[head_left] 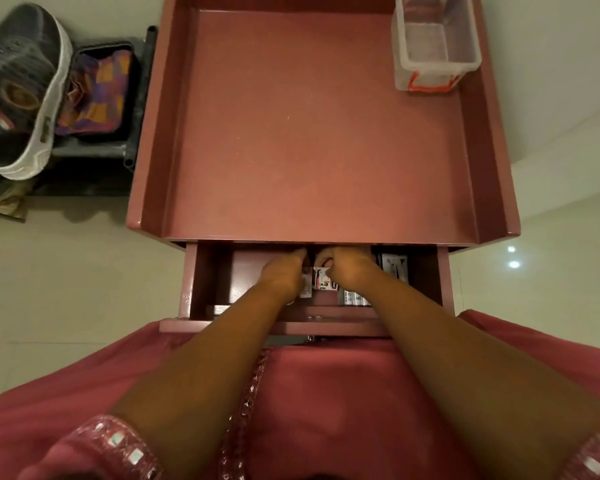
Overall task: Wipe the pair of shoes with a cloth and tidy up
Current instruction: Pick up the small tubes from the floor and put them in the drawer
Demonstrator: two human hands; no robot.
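Two hands, the left hand [284, 271] and right hand [347, 266], are curling around a small packet [324, 278] inside the open drawer [201, 282], while the shoes [21, 88] are waiting far left, so packets could be spilling out.

A dark grey knit sports shoe with a thick white sole [21, 88] stands on a dark shoe rack [94, 150] at the far left, its opening towards the camera and its white sole edge facing right. Just beside it, a crumpled multicoloured cloth in purple, orange and yellow patches [97, 88] lies in a black tray [132, 98] on the same rack. A second shoe is only partly visible at the frame's left edge.
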